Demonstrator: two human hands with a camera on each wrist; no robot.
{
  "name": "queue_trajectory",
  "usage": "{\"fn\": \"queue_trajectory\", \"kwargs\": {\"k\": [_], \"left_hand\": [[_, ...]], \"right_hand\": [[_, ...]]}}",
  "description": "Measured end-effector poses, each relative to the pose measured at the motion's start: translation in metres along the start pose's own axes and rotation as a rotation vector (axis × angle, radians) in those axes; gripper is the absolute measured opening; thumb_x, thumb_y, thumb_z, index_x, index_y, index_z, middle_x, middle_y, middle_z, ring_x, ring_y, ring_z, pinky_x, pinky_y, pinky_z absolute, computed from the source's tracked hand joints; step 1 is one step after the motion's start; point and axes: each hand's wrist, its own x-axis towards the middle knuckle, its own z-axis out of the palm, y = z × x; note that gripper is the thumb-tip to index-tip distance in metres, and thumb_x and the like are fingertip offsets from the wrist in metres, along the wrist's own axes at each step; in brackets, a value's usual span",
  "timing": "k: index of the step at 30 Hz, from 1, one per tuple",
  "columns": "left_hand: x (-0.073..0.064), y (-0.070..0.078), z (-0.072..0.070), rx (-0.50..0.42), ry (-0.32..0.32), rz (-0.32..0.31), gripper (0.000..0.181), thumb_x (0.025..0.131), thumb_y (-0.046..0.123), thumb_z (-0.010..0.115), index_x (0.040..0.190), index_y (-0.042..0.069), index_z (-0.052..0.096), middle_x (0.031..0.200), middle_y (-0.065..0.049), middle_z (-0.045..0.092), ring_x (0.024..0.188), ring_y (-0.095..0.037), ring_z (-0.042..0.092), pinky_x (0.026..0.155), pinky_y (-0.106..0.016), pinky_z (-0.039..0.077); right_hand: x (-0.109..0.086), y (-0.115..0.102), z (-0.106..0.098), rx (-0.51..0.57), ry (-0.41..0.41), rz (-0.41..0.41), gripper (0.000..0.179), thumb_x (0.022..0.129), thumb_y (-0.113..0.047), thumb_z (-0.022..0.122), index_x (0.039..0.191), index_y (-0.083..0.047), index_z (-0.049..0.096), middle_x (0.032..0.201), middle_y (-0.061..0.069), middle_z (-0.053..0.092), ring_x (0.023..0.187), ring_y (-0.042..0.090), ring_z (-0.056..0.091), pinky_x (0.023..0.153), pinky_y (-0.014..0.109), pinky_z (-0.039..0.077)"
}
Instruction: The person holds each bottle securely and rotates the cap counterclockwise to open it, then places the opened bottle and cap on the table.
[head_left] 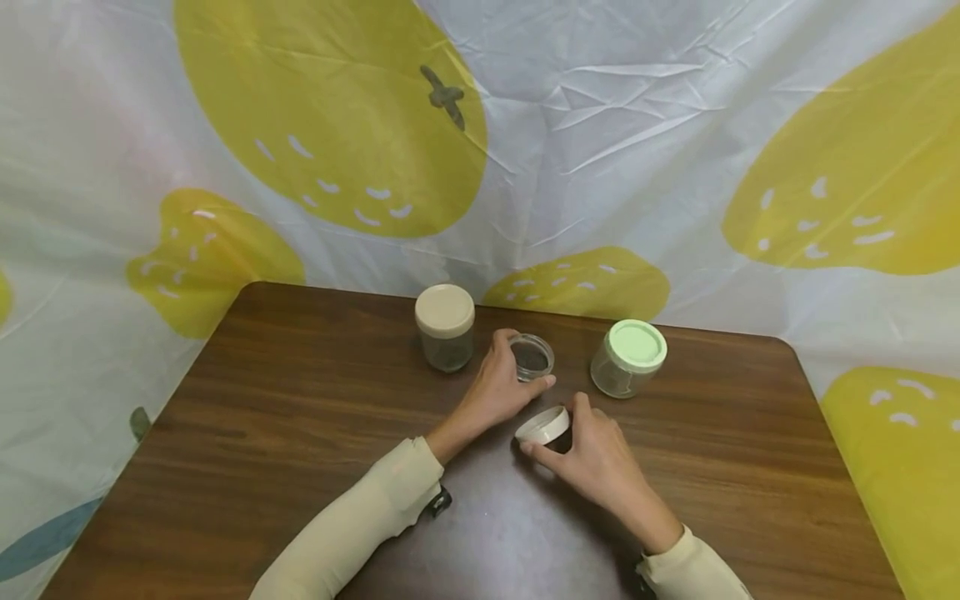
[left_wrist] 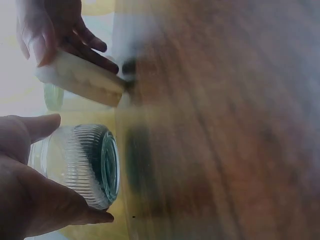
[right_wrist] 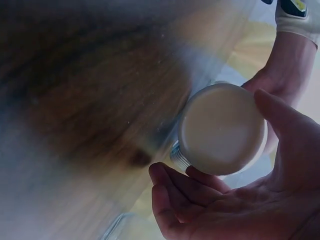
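My left hand (head_left: 498,382) grips an uncovered clear glass jar (head_left: 534,358), thumb on the near side and fingers behind. In the left wrist view the jar's ribbed wall (left_wrist: 82,160) shows between thumb and fingers; whether its base touches the table I cannot tell. Nearer to me and slightly right, my right hand (head_left: 600,458) pinches a round whitish lid (head_left: 546,426) by its edge. The lid is tilted, held apart from the jar, and its smooth flat top (right_wrist: 222,130) fills the middle of the right wrist view.
A glass jar with a beige lid (head_left: 446,321) stands left of my left hand. To the right is another glass jar with a pale green lid (head_left: 632,357). The dark wooden table (head_left: 300,417) ends at the back against a lemon-patterned cloth (head_left: 525,167).
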Motion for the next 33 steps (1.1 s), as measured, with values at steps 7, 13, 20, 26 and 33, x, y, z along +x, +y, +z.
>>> {"fn": "queue_trajectory", "kwargs": {"k": [7,13,20,26,33], "left_hand": [[0.003,-0.002,0.000,-0.035,-0.021,-0.008,0.083,0.087,0.036,0.086,0.145,0.005,0.034,0.140,-0.024,0.056,0.128,-0.036,0.060,0.108,-0.051,0.051],[0.004,-0.003,-0.002,-0.058,-0.037,-0.014,0.084,0.087,0.034,0.086,0.146,0.007,0.034,0.142,-0.023,0.056,0.133,-0.037,0.059,0.111,-0.051,0.049],[0.005,-0.010,-0.001,-0.041,-0.065,-0.017,0.087,0.089,0.041,0.083,0.149,0.007,0.031,0.144,-0.024,0.054,0.134,-0.037,0.057,0.110,-0.050,0.049],[0.013,-0.028,0.010,-0.022,-0.058,-0.024,0.090,0.088,0.046,0.083,0.152,0.013,0.029,0.148,-0.019,0.052,0.137,-0.032,0.057,0.110,-0.049,0.049],[0.015,-0.038,0.018,0.022,-0.053,0.000,0.092,0.088,0.047,0.083,0.154,0.014,0.027,0.151,-0.018,0.049,0.136,-0.033,0.058,0.108,-0.050,0.051]], "right_hand": [[0.006,-0.002,0.000,-0.028,-0.001,-0.026,0.070,0.078,-0.060,0.086,0.113,-0.006,0.057,0.095,0.015,0.070,0.090,0.037,0.068,0.076,0.052,0.052],[0.008,-0.001,0.000,-0.017,-0.019,-0.049,0.065,0.080,-0.057,0.086,0.110,-0.007,0.058,0.092,0.008,0.067,0.089,0.030,0.066,0.074,0.046,0.051],[0.008,-0.002,0.004,-0.039,-0.075,-0.075,0.064,0.077,-0.051,0.091,0.110,-0.007,0.060,0.097,0.004,0.065,0.091,0.025,0.060,0.073,0.039,0.049],[0.006,-0.002,0.007,-0.083,-0.100,-0.106,0.070,0.074,-0.048,0.093,0.117,-0.005,0.060,0.112,0.011,0.066,0.105,0.029,0.060,0.086,0.045,0.053],[0.004,0.000,0.008,-0.208,-0.071,-0.126,0.089,0.071,-0.055,0.093,0.133,-0.001,0.060,0.130,0.018,0.064,0.120,0.039,0.061,0.097,0.056,0.055]]}}
